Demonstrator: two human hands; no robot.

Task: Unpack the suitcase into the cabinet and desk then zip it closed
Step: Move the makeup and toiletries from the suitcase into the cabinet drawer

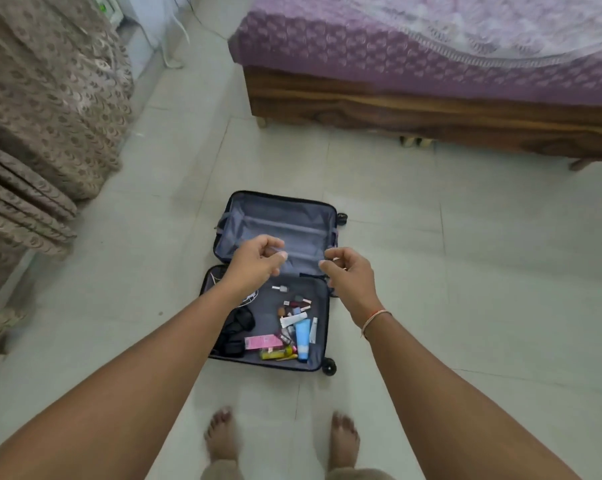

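Observation:
A dark suitcase [278, 220] lies wide open on the tiled floor. Its far half shows only bare grey lining. The near half holds several small toiletries: a blue tube [302, 337], a pink box [262, 342], a white tube [292, 320], a small bottle [281, 288] and black items [241, 322] at its left side. Both my arms reach out above the case. My left hand [258, 259] and my right hand [349, 271] hover over the hinge line with fingers loosely curled, and I see nothing held in either.
A bed with a purple cover [396, 46] on a wooden frame [431, 116] stands beyond the suitcase at the right. A patterned brown curtain [32, 116] hangs along the left. My bare feet [221, 434] stand just in front of the case.

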